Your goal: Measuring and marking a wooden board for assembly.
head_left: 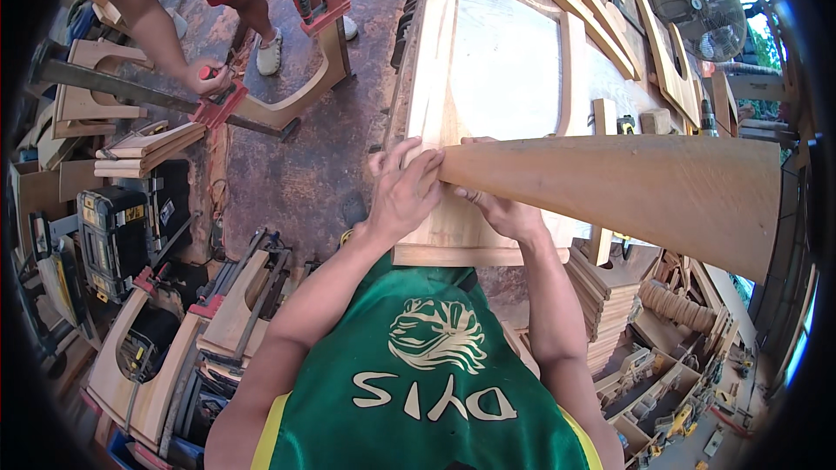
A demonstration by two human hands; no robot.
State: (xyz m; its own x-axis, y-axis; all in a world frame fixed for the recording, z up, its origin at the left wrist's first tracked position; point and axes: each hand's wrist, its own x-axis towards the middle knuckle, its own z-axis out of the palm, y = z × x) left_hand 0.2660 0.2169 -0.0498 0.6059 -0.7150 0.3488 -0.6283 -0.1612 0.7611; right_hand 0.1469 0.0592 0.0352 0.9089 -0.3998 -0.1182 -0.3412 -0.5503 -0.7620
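Observation:
A long tapered wooden board (627, 187) slants across the front of me, its narrow end between my hands and its wide end reaching out to the right. My left hand (405, 191) is closed at the narrow tip, fingers bent over it. Just right of that, my right hand (507, 211) grips the board from the near side, thumb below it and part of the fingers hidden behind. Under both hands lies a wooden frame (433, 52) around a pale panel (505, 61).
At upper left, another person's hand (209, 78) holds a red bar clamp (220, 104) by a curved wooden piece. Clamped cutout boards (157, 365) lie at lower left, beside a black toolbox (113, 218). Stacked wood (601, 313) and a fan (697, 4) stand right.

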